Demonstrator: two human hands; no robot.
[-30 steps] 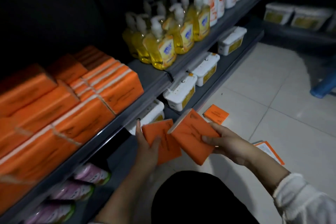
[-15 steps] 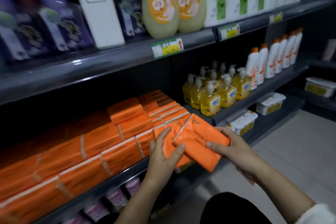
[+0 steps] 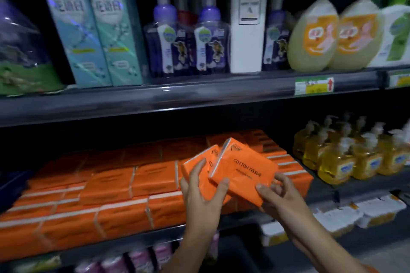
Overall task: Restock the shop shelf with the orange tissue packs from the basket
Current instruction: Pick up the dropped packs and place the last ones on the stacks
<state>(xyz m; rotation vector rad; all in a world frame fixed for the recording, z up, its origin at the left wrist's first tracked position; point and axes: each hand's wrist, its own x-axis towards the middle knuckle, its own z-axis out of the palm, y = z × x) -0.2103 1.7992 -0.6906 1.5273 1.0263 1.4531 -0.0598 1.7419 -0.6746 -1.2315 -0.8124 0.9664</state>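
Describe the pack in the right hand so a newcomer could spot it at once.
Find the middle shelf, stacked with orange tissue packs beside the yellow soap bottles. In front of that stack the left hand and right hand each hold a loose orange pack. The one wanted, the right-hand pack, overlaps the left-hand pack and alone shows COTTON TISSUE fully across its face.

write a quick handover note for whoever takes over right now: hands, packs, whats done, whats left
Left hand grips one orange pack. Right hand grips a second pack that overlaps the first. Both are held in front of the middle shelf.
Done: the shelf already holds stacked bundles of orange packs, beside yellow soap bottles.
Left: set these two on the stack. The basket is out of view, so I cannot tell how many remain.
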